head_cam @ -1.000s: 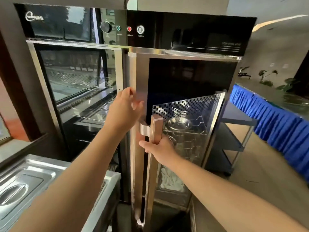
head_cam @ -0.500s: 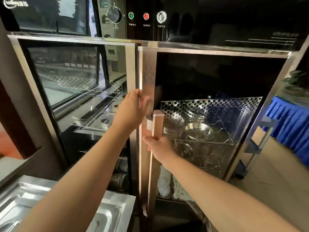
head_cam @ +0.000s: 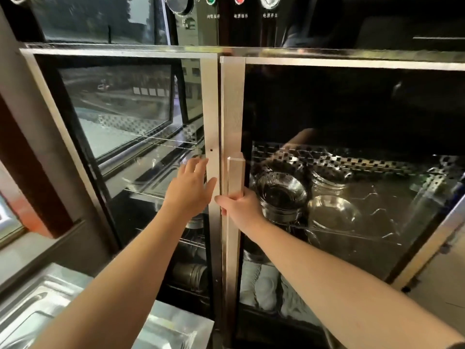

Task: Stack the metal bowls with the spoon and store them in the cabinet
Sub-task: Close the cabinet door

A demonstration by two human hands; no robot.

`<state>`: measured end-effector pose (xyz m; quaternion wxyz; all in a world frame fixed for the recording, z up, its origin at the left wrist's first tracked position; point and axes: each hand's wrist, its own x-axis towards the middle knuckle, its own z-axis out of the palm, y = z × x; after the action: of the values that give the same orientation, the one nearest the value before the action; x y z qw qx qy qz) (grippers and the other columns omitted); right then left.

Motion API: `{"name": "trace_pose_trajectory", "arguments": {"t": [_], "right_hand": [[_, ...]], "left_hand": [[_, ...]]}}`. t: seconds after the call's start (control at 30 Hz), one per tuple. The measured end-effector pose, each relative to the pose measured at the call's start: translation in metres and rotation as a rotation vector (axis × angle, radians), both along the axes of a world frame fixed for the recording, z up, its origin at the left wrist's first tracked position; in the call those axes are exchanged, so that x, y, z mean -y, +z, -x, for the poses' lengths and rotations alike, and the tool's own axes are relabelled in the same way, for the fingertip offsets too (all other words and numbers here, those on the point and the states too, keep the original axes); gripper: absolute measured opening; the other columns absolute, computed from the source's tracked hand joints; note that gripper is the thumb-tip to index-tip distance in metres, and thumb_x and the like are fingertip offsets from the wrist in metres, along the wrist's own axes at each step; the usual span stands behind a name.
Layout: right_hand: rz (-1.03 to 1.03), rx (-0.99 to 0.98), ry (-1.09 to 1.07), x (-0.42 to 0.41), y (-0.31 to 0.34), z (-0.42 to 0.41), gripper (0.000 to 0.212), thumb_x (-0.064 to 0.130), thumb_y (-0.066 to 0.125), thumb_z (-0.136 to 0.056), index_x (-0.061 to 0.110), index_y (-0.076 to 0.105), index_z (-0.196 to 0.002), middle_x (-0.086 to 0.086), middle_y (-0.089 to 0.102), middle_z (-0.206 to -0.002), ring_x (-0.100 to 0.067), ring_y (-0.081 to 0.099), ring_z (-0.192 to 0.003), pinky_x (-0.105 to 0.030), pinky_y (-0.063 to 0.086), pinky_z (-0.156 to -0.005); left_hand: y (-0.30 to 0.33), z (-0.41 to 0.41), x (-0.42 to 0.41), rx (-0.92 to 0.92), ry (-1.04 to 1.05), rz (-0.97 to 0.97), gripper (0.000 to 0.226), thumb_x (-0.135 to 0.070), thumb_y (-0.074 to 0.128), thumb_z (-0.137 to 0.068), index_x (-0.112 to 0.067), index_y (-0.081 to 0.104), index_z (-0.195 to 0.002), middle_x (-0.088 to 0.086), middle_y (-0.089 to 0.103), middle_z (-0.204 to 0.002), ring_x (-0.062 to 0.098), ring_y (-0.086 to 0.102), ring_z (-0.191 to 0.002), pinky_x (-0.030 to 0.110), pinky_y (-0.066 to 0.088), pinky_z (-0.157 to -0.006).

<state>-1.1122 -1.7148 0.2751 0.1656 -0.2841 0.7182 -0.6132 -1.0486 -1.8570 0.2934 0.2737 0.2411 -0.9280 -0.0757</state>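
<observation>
The tall cabinet (head_cam: 232,102) has two dark glass doors that meet flush at the middle. My right hand (head_cam: 240,206) grips the long vertical door handle (head_cam: 235,172) of the right door. My left hand (head_cam: 190,187) lies flat, fingers spread, against the left door's steel frame (head_cam: 210,117). Behind the right glass, a stack of metal bowls (head_cam: 281,195) and a single metal bowl (head_cam: 334,212) rest on a wire shelf. I cannot make out a spoon.
A control panel with a dial (head_cam: 180,3) and round lights runs across the top. Steel trays (head_cam: 37,308) sit on a counter at the lower left. White dishes (head_cam: 266,285) stand low behind the right door. Wire racks with pans (head_cam: 156,172) show through the left door.
The right door has swung from partly open to flush with the left door. My right hand stayed on the handle, and my left hand slid lower on the left frame.
</observation>
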Motion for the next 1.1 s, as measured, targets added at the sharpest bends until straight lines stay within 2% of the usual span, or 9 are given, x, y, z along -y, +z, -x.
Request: {"name": "trace_pose_trajectory", "arguments": {"t": [0.1, 0.23, 0.3, 0.43, 0.5, 0.6, 0.73, 0.87, 1.1], "right_hand": [[-0.006, 0.006, 0.012, 0.009, -0.004, 0.014, 0.016, 0.019, 0.075, -0.084, 0.009, 0.07, -0.073, 0.003, 0.064, -0.054, -0.004, 0.062, -0.051, -0.006, 0.043, -0.052], [0.006, -0.029, 0.013, 0.02, -0.009, 0.029, 0.012, 0.016, 0.074, -0.084, 0.019, 0.068, -0.074, -0.001, 0.064, -0.056, -0.015, 0.063, -0.057, -0.024, 0.054, -0.064], [0.015, -0.028, 0.005, 0.025, -0.009, 0.034, 0.014, 0.015, 0.074, -0.085, 0.023, 0.068, -0.076, -0.001, 0.064, -0.057, -0.019, 0.064, -0.059, -0.035, 0.058, -0.068], [-0.011, -0.094, -0.025, 0.032, -0.013, 0.042, 0.022, 0.022, 0.074, -0.085, 0.025, 0.066, -0.065, 0.013, 0.064, -0.049, -0.005, 0.065, -0.054, -0.018, 0.05, -0.063], [-0.021, -0.128, -0.038, 0.034, -0.015, 0.044, 0.025, 0.022, 0.072, -0.083, 0.024, 0.064, -0.06, 0.011, 0.063, -0.048, -0.007, 0.065, -0.052, -0.025, 0.053, -0.065], [0.0, -0.142, -0.055, 0.038, -0.015, 0.047, 0.005, 0.022, 0.069, -0.08, 0.02, 0.071, -0.076, 0.005, 0.068, -0.059, -0.021, 0.071, -0.063, -0.044, 0.063, -0.068], [0.023, -0.172, -0.09, 0.042, -0.014, 0.054, 0.01, 0.023, 0.066, -0.077, 0.02, 0.073, -0.083, 0.003, 0.071, -0.065, -0.024, 0.072, -0.066, -0.051, 0.063, -0.069], [0.032, -0.239, -0.125, 0.045, -0.017, 0.055, 0.009, 0.025, 0.062, -0.077, 0.023, 0.066, -0.07, 0.006, 0.067, -0.058, -0.02, 0.071, -0.061, -0.048, 0.063, -0.066], [0.007, -0.273, -0.111, 0.04, -0.014, 0.053, 0.007, 0.019, 0.063, -0.082, 0.021, 0.068, -0.076, 0.001, 0.069, -0.067, -0.02, 0.071, -0.068, -0.043, 0.063, -0.068]], "left_hand": [[-0.023, 0.013, 0.013, 0.174, 0.014, 0.028, 0.069, -0.026, 0.045, -0.1, -0.025, 0.008, -0.158, 0.003, -0.001, -0.168, 0.03, 0.002, -0.154, 0.06, 0.032, -0.115], [-0.043, 0.026, 0.021, 0.194, 0.043, -0.024, 0.086, -0.016, 0.05, -0.095, -0.031, -0.007, -0.158, -0.003, -0.016, -0.167, 0.029, -0.004, -0.153, 0.061, 0.027, -0.116], [-0.051, 0.031, 0.022, 0.181, 0.048, -0.044, 0.088, -0.02, 0.052, -0.096, -0.033, -0.009, -0.157, -0.003, -0.014, -0.167, 0.03, -0.001, -0.153, 0.061, 0.027, -0.116], [-0.06, 0.038, 0.02, 0.101, 0.031, -0.059, 0.087, -0.027, 0.054, -0.096, -0.034, -0.008, -0.157, -0.001, -0.012, -0.167, 0.033, 0.011, -0.152, 0.06, 0.034, -0.111], [-0.063, 0.04, 0.017, 0.069, 0.012, -0.068, 0.086, -0.027, 0.055, -0.095, -0.03, -0.004, -0.157, 0.0, -0.012, -0.167, 0.033, 0.015, -0.152, 0.058, 0.036, -0.112], [-0.064, 0.042, 0.014, 0.044, -0.003, -0.061, 0.089, -0.032, 0.06, -0.092, -0.024, 0.001, -0.158, 0.009, -0.008, -0.167, 0.037, 0.013, -0.151, 0.058, 0.034, -0.114], [-0.061, 0.042, 0.011, 0.025, 0.002, -0.038, 0.091, -0.046, 0.06, -0.091, -0.02, 0.004, -0.158, 0.015, -0.002, -0.167, 0.04, 0.021, -0.149, 0.056, 0.034, -0.112], [-0.059, 0.041, 0.01, 0.016, 0.02, -0.017, 0.087, -0.046, 0.061, -0.091, -0.021, 0.01, -0.157, 0.015, 0.006, -0.167, 0.04, 0.028, -0.147, 0.056, 0.039, -0.108], [-0.048, 0.035, 0.004, 0.059, 0.042, 0.003, 0.084, -0.045, 0.063, -0.089, -0.02, 0.017, -0.154, 0.014, 0.023, -0.162, 0.039, 0.04, -0.139, 0.055, 0.046, -0.103]]}}
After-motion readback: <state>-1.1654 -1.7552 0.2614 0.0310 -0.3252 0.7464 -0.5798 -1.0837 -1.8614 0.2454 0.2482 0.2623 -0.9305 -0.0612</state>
